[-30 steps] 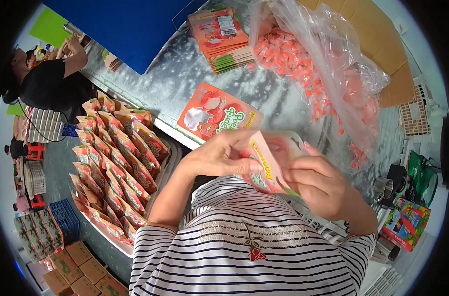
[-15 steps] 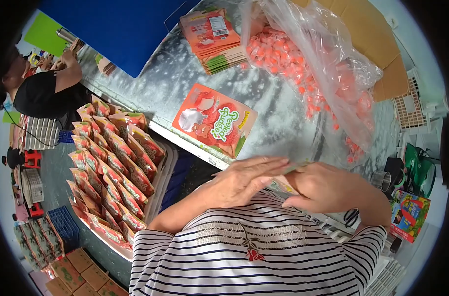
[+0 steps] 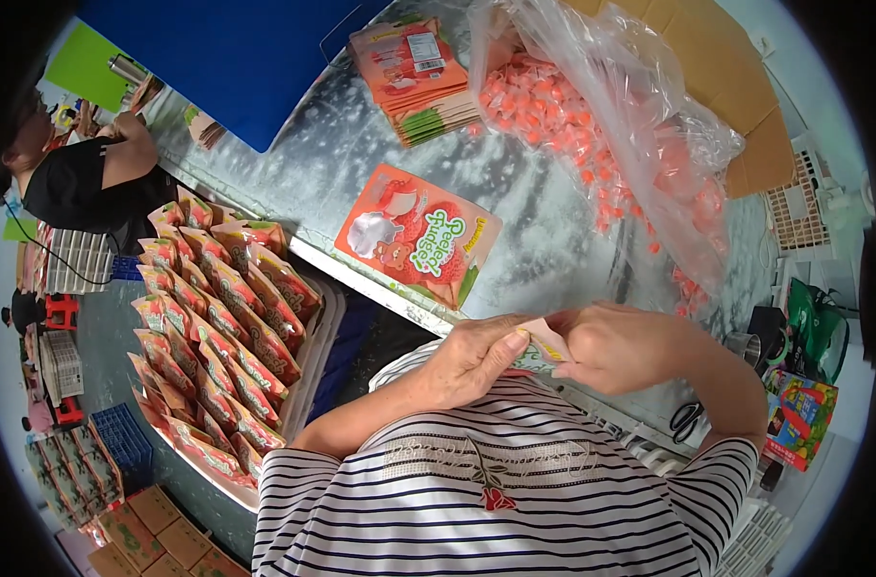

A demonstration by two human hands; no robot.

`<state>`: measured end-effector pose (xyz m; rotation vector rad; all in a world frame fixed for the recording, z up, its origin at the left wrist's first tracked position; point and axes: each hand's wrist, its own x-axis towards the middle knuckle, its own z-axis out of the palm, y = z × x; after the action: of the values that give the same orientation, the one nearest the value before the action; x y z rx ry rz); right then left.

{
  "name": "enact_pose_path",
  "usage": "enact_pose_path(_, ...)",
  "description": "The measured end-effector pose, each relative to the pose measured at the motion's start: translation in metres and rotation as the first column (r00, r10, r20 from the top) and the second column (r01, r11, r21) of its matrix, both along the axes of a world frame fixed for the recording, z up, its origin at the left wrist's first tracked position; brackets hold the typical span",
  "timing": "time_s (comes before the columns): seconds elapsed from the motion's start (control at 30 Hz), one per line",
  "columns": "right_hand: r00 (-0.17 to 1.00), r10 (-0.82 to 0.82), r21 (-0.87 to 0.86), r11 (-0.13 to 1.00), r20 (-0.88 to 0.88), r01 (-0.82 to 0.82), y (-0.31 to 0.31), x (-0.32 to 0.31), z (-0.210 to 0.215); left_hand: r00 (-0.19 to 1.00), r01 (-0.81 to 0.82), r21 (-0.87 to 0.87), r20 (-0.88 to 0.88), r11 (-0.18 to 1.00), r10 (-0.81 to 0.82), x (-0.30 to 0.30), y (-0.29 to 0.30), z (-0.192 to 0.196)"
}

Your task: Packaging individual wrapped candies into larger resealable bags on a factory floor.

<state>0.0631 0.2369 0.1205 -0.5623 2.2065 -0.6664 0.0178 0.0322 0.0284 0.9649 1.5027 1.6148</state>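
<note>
Close in front of my chest, I hold a printed pouch [image 3: 542, 353], pink and cream, by its edge. My left hand [image 3: 469, 363] pinches it with the thumb on top. Curled fingers of my right hand [image 3: 613, 344] grip its other end; much of the pouch is hidden behind the hands. Beyond them, a flat pink pouch [image 3: 385, 213] lies on the table near its edge. Farther off is a stack of flat pouches [image 3: 409, 58]. Beside that, small pink-wrapped sweets [image 3: 539, 101] spill from a clear plastic bag [image 3: 640, 106].
At my left, a white tray [image 3: 334, 322] carries rows of upright filled pouches [image 3: 216, 327]. A blue panel [image 3: 226, 58] overhangs the table's far left, where a co-worker [image 3: 82, 183] sits. An opened carton [image 3: 736, 87] stands behind the bag. Scissors [image 3: 686, 420] lie at right.
My hands have drawn slightly apart, baring more of the pouch between them. The left hand has turned from flat, outstretched fingers to a thumb pinch. The flat pouch and sweets have not moved.
</note>
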Motion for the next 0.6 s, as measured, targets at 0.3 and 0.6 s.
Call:
enact_pose_path(0.3,0.144,-0.703,-0.601,0.681,-0.697,0.417,-0.006,0.004,-0.056,0.834,-0.407,-0.092,0.368,0.909,0.411,-0.017,-0.006,-0.008)
enact_pose_path(0.6,0.253,-0.967,-0.792,0.153,0.003,0.591,-0.022,0.018,-0.097,0.765,-0.623,0.012,0.216,0.782,0.607,-0.024,0.000,-0.014)
